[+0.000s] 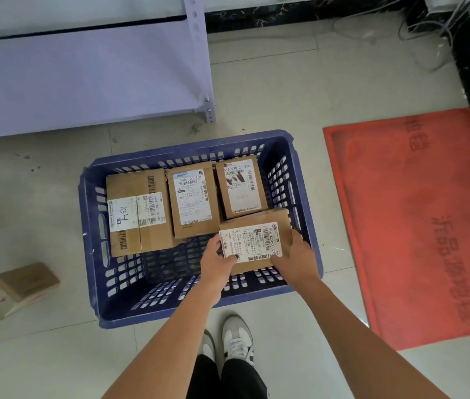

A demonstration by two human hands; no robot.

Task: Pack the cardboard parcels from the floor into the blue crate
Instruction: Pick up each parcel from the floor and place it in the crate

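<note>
A blue slotted crate (90,254) stands on the tiled floor in front of me. Three labelled cardboard parcels lie along its far side: a large one (130,191) at the left, a middle one (192,197) and a smaller one (241,187) at the right. Inside the crate at the near right, both my hands hold a fourth parcel (256,240) with its label up. My left hand (216,257) grips its left end, thumb on the label. My right hand (297,254) grips its right end. One more parcel (26,279) lies on the floor left of the crate.
A grey metal shelf (84,73) stands behind the crate at the left. A red mat (418,226) covers the floor at the right. Cables (435,38) trail by the dark skirting at the far right. My shoes (236,338) are just behind the crate's near rim.
</note>
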